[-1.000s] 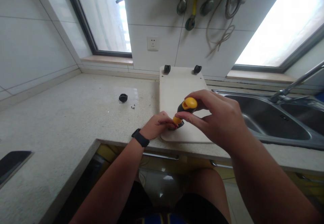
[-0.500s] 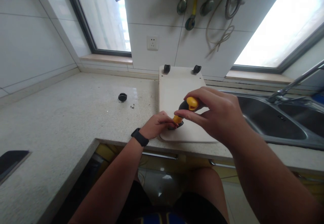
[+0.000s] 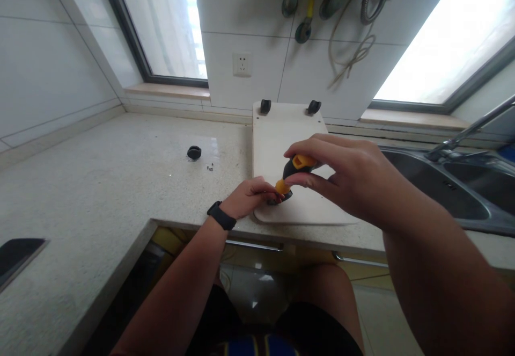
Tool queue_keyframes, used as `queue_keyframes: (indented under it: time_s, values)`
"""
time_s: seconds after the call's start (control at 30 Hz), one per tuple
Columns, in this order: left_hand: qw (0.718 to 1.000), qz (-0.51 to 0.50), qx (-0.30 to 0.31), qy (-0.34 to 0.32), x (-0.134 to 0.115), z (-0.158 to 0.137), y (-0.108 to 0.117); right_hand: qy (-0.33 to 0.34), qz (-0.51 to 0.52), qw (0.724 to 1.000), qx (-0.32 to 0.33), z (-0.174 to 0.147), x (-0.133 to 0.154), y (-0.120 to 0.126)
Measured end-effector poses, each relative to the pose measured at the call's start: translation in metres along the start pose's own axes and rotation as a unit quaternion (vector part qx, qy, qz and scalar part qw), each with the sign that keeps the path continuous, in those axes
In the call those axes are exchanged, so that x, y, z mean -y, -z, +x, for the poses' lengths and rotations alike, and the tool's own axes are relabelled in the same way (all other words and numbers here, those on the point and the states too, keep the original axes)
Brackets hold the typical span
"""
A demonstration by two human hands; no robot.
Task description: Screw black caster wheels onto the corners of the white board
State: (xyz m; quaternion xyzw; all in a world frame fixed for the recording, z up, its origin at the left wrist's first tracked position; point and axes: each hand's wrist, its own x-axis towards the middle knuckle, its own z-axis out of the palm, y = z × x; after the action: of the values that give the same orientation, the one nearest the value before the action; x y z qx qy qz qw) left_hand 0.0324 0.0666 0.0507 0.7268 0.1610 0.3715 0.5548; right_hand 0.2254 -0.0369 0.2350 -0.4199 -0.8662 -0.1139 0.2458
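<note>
Both hands at a screwdriver (image 3: 296,171) over a white board (image 3: 271,144)

A pale speckled tabletop (image 3: 120,179) runs along the tiled wall, with a window (image 3: 171,28) at the left and another (image 3: 426,55) at the right. A steel sink (image 3: 434,184) is set into its right side. The white board lies flat just left of the sink, reaching from near the wall almost to the front edge.

The right hand (image 3: 348,176) is over the board, its fingers and thumb curled around the yellow and black handle of the screwdriver, which stands tilted near the board's front left corner. The left hand (image 3: 246,197) comes in low from the left, thumb and finger pinched together at the screwdriver's lower end; whether they also grip the black wheel (image 3: 288,196) just beneath is hard to tell. A dark watch (image 3: 221,216) circles the left wrist.

Two more wheels (image 3: 265,107) stand upright at the board's far corners. A loose wheel (image 3: 193,153) sits on the tabletop left of the board. Smallest of all, a few dark screws (image 3: 210,168) lie between that loose wheel and the board.
</note>
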Motion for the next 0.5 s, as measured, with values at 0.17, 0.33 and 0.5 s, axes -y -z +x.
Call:
queue_keyframes:
  time_s: [0.17,0.33,0.5]
  values:
    - [1.000,0.030,-0.002,0.002,-0.002,0.001,0.001,-0.035,-0.031,0.999,-0.001,0.000,0.006,0.002]
    - [1.000,0.022,-0.003,-0.005,-0.008,0.000,0.000,0.032,0.085,0.992,0.092,-0.004,0.001,0.014]
    - [1.000,0.008,-0.006,-0.001,-0.005,-0.001,0.000,-0.005,0.048,0.997,0.065,0.002,-0.001,0.014]
